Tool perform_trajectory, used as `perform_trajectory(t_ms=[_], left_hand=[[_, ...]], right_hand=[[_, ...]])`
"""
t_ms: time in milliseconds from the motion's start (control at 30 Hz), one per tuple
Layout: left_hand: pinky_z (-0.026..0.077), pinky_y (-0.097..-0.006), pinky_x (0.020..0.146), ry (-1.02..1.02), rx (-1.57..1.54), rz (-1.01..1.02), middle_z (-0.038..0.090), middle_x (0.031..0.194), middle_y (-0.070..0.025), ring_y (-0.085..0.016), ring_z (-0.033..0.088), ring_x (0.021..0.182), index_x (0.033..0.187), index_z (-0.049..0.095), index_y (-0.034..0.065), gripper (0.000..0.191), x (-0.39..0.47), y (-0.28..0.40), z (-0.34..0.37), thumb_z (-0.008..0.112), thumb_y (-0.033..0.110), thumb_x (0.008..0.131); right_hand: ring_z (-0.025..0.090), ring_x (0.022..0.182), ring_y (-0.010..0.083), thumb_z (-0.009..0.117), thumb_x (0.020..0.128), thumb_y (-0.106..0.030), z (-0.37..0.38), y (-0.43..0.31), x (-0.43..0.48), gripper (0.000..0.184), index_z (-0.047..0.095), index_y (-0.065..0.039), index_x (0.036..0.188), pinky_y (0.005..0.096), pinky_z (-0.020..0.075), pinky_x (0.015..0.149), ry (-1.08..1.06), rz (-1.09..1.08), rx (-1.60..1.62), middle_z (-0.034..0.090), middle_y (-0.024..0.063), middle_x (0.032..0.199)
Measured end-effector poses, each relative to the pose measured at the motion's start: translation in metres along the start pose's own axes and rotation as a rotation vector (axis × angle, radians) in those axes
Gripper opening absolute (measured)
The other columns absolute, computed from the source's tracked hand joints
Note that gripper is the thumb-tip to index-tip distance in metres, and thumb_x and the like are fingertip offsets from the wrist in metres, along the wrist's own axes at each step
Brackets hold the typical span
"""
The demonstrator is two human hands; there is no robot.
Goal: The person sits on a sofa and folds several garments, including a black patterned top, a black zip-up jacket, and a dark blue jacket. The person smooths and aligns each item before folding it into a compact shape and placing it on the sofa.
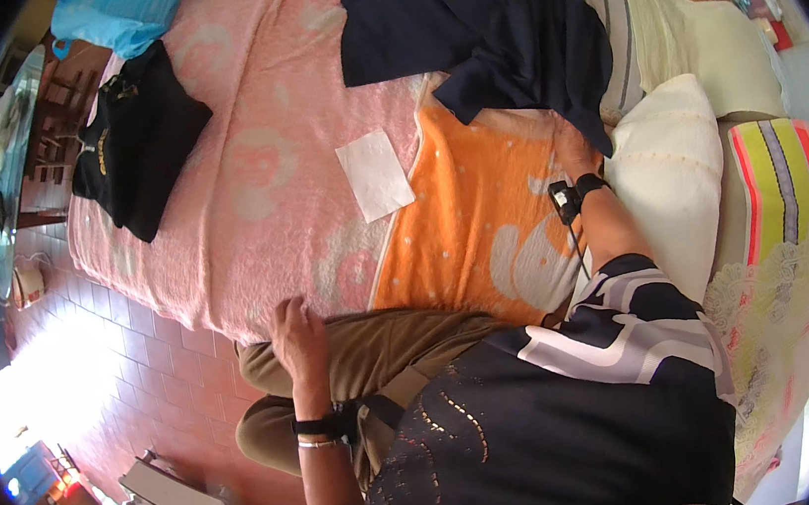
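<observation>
My left hand (299,341) hovers or rests over the near edge of a pink patterned blanket (262,254), above my brown trousers (377,338). Its fingers are loosely bent, and I see nothing in them. My right hand (574,147) reaches up beside a white pillow (668,170), at the lower edge of a spread navy cloth garment (459,7). That cloth covers its fingertips, so whether it grips the cloth is hidden. Below lies an orange blanket section (447,233) with pale figures. A white sheet of paper (375,175) lies on the pink blanket, near the orange border.
A black garment (138,148) with yellow lettering and a blue plastic bag (123,15) lie toward the bed's far left. Pale pillows (711,53) and a yellow-striped cloth (779,187) are at right. A glass table (21,169) stands beyond the tiled floor (154,356).
</observation>
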State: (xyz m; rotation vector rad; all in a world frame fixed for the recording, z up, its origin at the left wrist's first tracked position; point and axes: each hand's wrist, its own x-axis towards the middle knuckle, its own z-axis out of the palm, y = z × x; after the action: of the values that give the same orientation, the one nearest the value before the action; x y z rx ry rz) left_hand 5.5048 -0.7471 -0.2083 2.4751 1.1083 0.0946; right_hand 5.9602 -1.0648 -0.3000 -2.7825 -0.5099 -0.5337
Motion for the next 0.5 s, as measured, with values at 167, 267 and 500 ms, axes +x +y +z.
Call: perform_trajectory(t_ms=[167,267,500], left_hand=[[0.053,-0.0388,0.075,-0.258,-0.373,0.46,0.065,0.106,-0.0175,-0.032,0.066,0.082,0.107,0.065,0.0002,0.024,0.101,0.086,0.021,0.06,0.01,0.085],[0.053,-0.0382,0.075,-0.473,-0.467,0.483,0.067,0.101,-0.0199,-0.031,0.067,0.083,0.108,0.065,-0.0005,0.027,0.163,0.129,0.043,0.063,0.015,0.086],[0.052,-0.0451,0.077,-0.421,-0.46,0.38,0.067,0.098,-0.0237,-0.038,0.066,0.089,0.104,0.063,0.0013,0.034,0.236,0.207,0.112,0.067,0.026,0.082]], right_hand=[[0.059,0.103,0.0387,0.053,0.094,-0.031,0.014,0.015,-0.003,0.032,0.066,-0.005,0.108,0.0446,0.0468,0.089,-0.055,0.017,-0.025,0.064,0.0217,0.111],[0.055,0.111,0.0403,0.048,0.096,-0.035,0.021,0.023,-0.003,0.039,0.062,-0.005,0.115,0.0444,0.0449,0.093,-0.097,0.005,-0.05,0.059,0.0222,0.122],[0.054,0.113,0.0398,0.052,0.093,-0.034,0.022,0.018,-0.01,0.039,0.062,-0.007,0.118,0.0445,0.0426,0.097,-0.308,0.22,-0.214,0.058,0.0223,0.124]])
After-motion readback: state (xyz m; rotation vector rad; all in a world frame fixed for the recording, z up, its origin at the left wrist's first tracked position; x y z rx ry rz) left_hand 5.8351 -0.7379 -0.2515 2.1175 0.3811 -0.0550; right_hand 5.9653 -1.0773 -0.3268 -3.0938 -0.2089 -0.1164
